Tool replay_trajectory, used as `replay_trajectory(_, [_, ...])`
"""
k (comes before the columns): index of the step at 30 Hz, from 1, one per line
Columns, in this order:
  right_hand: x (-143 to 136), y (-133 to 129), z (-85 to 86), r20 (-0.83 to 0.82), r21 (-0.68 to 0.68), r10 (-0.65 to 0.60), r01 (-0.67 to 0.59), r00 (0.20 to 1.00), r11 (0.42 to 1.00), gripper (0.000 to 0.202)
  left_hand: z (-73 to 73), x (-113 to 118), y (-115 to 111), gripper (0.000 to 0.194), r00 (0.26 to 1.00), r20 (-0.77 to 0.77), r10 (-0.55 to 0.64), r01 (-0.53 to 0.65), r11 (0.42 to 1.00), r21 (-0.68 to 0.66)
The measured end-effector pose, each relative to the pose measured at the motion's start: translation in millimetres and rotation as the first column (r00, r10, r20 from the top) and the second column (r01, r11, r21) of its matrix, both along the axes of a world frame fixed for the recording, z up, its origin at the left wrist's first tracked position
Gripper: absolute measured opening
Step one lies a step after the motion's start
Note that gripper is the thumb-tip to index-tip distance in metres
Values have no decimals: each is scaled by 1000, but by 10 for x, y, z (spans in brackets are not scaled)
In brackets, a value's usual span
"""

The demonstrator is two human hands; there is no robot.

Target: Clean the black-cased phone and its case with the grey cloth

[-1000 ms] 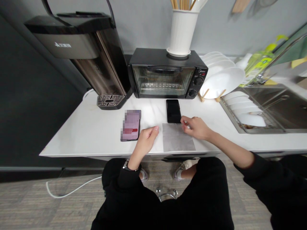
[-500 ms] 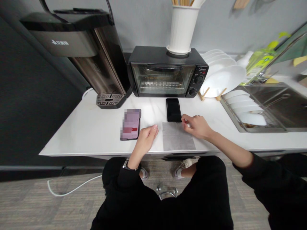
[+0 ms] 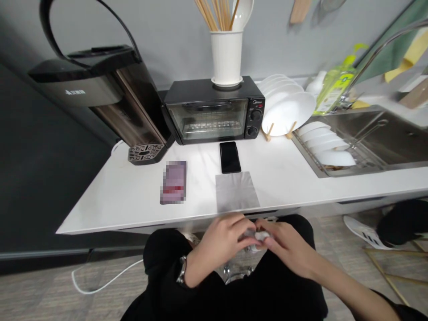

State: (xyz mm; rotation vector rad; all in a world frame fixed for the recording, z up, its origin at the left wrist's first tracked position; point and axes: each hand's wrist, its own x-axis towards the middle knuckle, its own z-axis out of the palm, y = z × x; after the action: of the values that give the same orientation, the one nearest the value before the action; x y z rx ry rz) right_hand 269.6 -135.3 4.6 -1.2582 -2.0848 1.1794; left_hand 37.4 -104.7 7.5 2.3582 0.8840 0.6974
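Note:
My left hand and my right hand meet below the counter's front edge, above my lap. Between their fingertips is a small crumpled whitish thing, pinched from both sides; what it is cannot be made out. A grey square sheet lies flat on the white counter, just beyond my hands. Touching or nearly touching its far edge is a black phone. Farther left lies a second phone with a pinkish, pixelated screen.
A toaster oven carries a white utensil holder. Left of it stands a water dispenser. At right are upright plates, a green soap bottle and the sink. Another person's shoe is on the floor.
Both hands have moved off the counter, back toward my body, and come together on the small whitish thing. The view has shifted, showing more of the wall and the utensils.

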Motion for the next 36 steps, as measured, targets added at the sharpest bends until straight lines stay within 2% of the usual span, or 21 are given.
replay_trajectory(4, [1, -104, -151, 64, 50, -61, 58, 996, 997, 54, 19, 255, -135, 20, 970, -231, -74, 108, 984, 139])
replay_trajectory(7, [-3, -124, -226, 53, 71, -75, 71, 996, 995, 51, 57, 395, -169, 14, 938, -340, -72, 125, 983, 137])
replay_trajectory(8, [0, -123, -238, 16, 66, -81, 80, 997, 995, 51, 75, 423, -175, 18, 945, -319, -73, 115, 987, 114])
replay_trajectory(11, [75, -32, -232, -195, 46, -133, 144, 972, 988, 55, 118, 420, -172, 61, 988, -149, -35, 41, 998, 40])
replay_trajectory(12, [128, 48, -219, -280, 44, -160, 179, 947, 983, 57, 121, 387, -159, 71, 994, -107, 0, 3, 1000, 29])
replay_trajectory(14, [268, 308, -184, -429, 55, -231, 281, 873, 958, 58, 102, 277, -112, 65, 992, -86, 93, -89, 995, 47])
replay_trajectory(17, [478, 920, -158, -547, 101, -331, 453, 769, 886, 52, 13, 46, -1, 43, 966, -124, 226, -208, 967, 144])
replay_trajectory(20, [573, 1627, -216, -524, 177, -339, 489, 781, 854, 54, -103, -178, 111, 41, 940, -159, 301, -270, 944, 190])
replay_trajectory(23, [545, 2214, -347, -508, 186, -367, 516, 779, 836, 45, -205, -328, 180, 45, 922, -193, 335, -293, 932, 215])
replay_trajectory(25, [514, 2477, -435, -496, 198, -379, 527, 781, 826, 45, -255, -390, 196, 48, 916, -205, 345, -297, 926, 231])
replay_trajectory(27, [512, 2614, -495, -478, 210, -396, 540, 784, 815, 50, -289, -441, 197, 50, 914, -208, 348, -300, 926, 231])
replay_trajectory(29, [545, 2606, -511, -462, 215, -438, 576, 772, 788, 67, -305, -497, 199, 52, 914, -202, 352, -307, 925, 222])
replay_trajectory(30, [566, 2542, -504, -459, 226, -480, 621, 748, 751, 76, -306, -528, 206, 52, 914, -195, 356, -314, 924, 218])
replay_trajectory(32, [584, 2298, -470, -462, 297, -586, 739, 666, 605, 82, -294, -585, 243, 49, 909, -182, 376, -338, 917, 211])
replay_trajectory(34, [531, 1937, -434, -438, 437, -634, 767, 638, 470, 68, -270, -618, 318, 45, 904, -179, 389, -350, 912, 214])
replay_trajectory(35, [475, 1739, -421, -371, 506, -575, 678, 729, 533, 59, -257, -620, 368, 45, 904, -188, 384, -342, 913, 222])
replay_trajectory(36, [405, 1545, -414, -236, 551, -440, 492, 867, 674, 50, -246, -611, 424, 45, 906, -204, 371, -323, 917, 232])
